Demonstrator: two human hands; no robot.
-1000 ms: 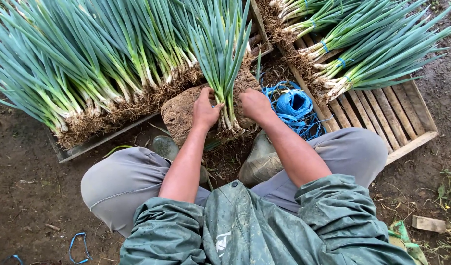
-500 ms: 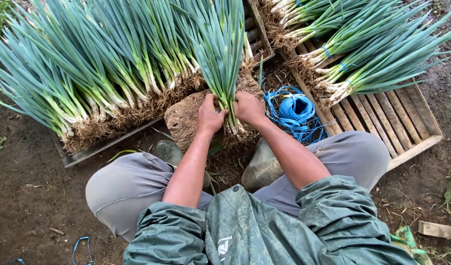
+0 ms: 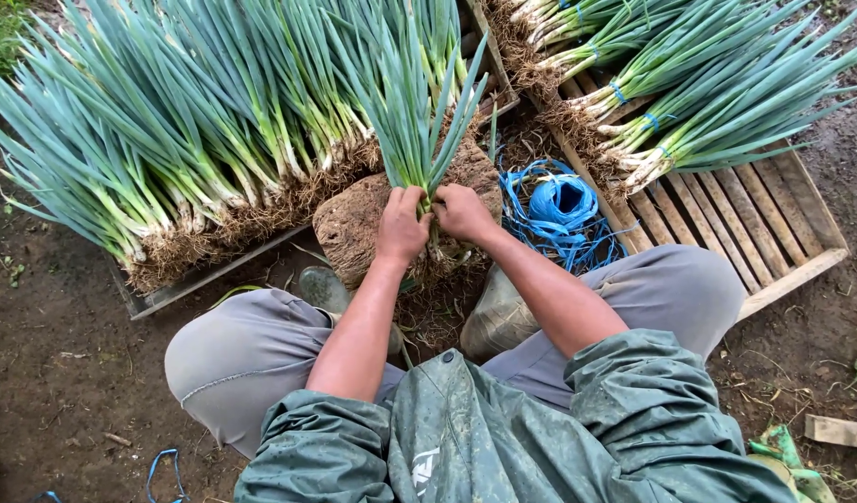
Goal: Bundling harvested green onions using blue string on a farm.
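Head view: the left hand [image 3: 402, 226] and right hand [image 3: 463, 212] each close their grip around the white stems of a scallion bunch [image 3: 419, 121], held upright over a rough brown stump [image 3: 354, 224]. The bunch looks light; its long leaves are floppy and bruisable, its roots gritty, so the firm stem base seems the best hold. A coil of blue twine [image 3: 559, 203] lies just beside, near a slatted wooden pallet [image 3: 754, 233].
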